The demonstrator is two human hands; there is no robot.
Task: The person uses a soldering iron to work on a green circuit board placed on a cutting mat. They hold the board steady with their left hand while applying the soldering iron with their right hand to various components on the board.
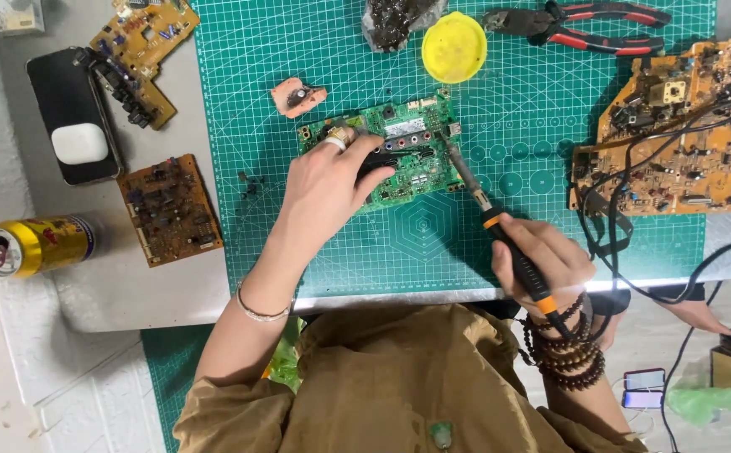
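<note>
Nearest, a brown-sleeved torso [382, 386] fills the near edge. At far left a yellow drink can [36, 246] lies on its side, with a dark phone [67, 101] bearing a white earbud case [79, 143] farther off and a small brown circuit board [170, 210] between them and the mat. On the green cutting mat [433, 226] the left hand [325, 186] presses flat on a green circuit board [399, 147], fingers spread, clasping nothing. Right of it, the right hand [542, 264] grips a soldering iron [500, 231], its tip touching the board's right edge. Farther right sits a large yellow circuit board [676, 134]; red-handled pliers [584, 23] lie at the far edge.
</note>
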